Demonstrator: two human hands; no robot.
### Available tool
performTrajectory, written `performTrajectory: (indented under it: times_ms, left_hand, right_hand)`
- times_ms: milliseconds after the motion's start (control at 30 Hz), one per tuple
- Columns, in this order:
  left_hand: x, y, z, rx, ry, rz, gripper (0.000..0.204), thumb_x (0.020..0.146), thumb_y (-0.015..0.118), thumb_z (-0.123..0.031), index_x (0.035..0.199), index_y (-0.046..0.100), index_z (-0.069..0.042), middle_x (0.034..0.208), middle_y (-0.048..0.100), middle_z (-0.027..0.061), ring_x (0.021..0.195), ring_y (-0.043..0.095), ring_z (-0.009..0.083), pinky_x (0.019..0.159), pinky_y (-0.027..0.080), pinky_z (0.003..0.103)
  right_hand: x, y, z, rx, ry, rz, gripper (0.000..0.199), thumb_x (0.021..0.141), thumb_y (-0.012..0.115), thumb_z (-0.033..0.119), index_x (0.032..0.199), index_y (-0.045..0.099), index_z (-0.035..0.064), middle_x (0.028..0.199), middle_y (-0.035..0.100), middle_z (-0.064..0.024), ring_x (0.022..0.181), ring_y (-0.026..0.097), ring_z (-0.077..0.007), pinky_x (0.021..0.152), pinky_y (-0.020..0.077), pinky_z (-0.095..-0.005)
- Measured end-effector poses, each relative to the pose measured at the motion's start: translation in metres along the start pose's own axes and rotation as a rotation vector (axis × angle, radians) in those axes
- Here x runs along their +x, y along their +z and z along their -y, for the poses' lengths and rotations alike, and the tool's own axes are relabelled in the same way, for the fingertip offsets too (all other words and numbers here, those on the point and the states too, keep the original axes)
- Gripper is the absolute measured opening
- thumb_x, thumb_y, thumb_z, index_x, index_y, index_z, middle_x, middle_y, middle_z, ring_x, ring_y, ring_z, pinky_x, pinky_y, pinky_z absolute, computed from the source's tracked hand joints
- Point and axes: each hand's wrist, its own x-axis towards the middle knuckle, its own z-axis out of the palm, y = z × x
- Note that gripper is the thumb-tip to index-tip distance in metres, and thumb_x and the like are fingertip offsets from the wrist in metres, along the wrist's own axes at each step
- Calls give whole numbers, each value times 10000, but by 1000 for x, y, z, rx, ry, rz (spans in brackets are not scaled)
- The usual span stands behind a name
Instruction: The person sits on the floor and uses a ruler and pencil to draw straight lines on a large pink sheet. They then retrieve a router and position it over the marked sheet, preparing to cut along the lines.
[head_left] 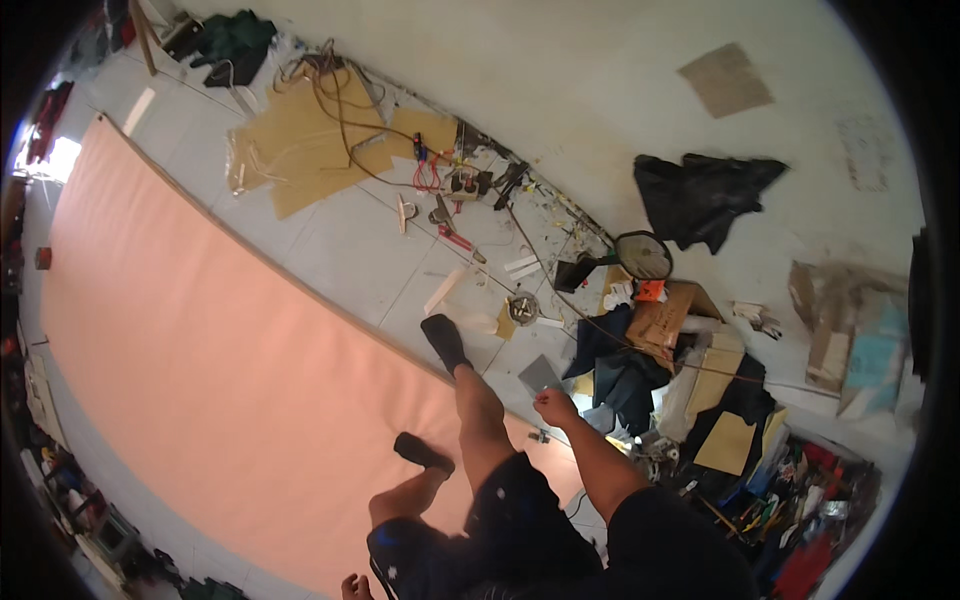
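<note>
My right hand (555,408) is closed on the edge of a thin grey rectangular sheet (540,375), held out over the floor near the right end of a large peach-coloured panel (230,370). What the sheet is made of, I cannot make out. At the bottom edge of the view, only the fingers of my left hand (356,588) show, slightly curled and apart, with nothing visible in them. The smooth panel lies across the floor under my legs. One of my dark-socked feet (422,453) is over it, the other beside its far edge.
Past the panel, tan sheets (300,140), cables, hand tools and a round metal tin (522,308) lie on the tiles. By the wall are a mesh racket (643,256), a cardboard box (672,318) and dark cloths (630,375). Cluttered tools (790,500) fill the lower right.
</note>
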Motion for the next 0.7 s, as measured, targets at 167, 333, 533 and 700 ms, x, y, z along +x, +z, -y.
performTrajectory:
  times_ms: [167, 333, 533, 700]
  left_hand:
    - [55, 31, -53, 88, -232, 200, 520, 1060, 517, -406, 1347, 570, 24, 1209, 655, 219, 1125, 610, 286, 965, 498, 422]
    - [60, 54, -128, 66, -293, -30, 531, 1064, 491, -439, 1288, 572, 36, 1168, 639, 225, 1091, 594, 299, 955, 483, 433]
    - [94, 62, -164, 26, -338, -188, 561, 1069, 460, -478, 1218, 574, 51, 1120, 619, 232, 1050, 576, 315, 943, 465, 446]
    - [97, 64, -195, 154, -334, -184, 521, 1068, 474, -428, 1026, 639, 64, 910, 650, 213, 897, 609, 319, 853, 482, 467]
  right_hand:
    - [143, 24, -32, -149, 86, 26, 284, 881, 706, 324, 1055, 750, 103, 1013, 757, -177, 987, 727, -352, 874, 572, -447]
    - [284, 7, -28, -227, 284, -55, 280, 898, 672, 310, 1083, 740, 110, 1108, 744, -168, 1082, 698, -382, 917, 563, -486]
    - [414, -23, -57, -232, 468, -348, 347, 899, 660, 157, 1238, 666, 81, 1212, 697, -229, 1134, 666, -425, 910, 541, -558]
    - [451, 0, -70, -372, 492, -315, 307, 1006, 561, 212, 1290, 607, 108, 1213, 704, -197, 1113, 699, -387, 903, 579, -521]
